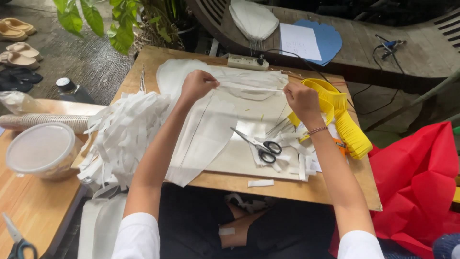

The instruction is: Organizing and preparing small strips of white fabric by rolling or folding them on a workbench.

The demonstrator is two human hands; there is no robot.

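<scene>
Head view: white strip (249, 87) stretched between two hands above the desk (287, 189).

Left hand (197, 85) and right hand (302, 98) each pinch closed on one end of the strip; its long axis runs straight from hand to hand. Lidded round tub (42, 149), well to the left of the left hand, contents hard to make out. Scissors (258, 145) lie below the right hand, blades pointing toward the left hand. Yellow fringed paper (347, 122) just right of the right hand. Strip ends hidden in the fingers.

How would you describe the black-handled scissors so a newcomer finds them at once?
Start at the wooden board across the person's lap. Under the right hand, among white paper scraps, lie the scissors, open. Their black handles distinguish them from the blue-handled pair at far left.
</scene>
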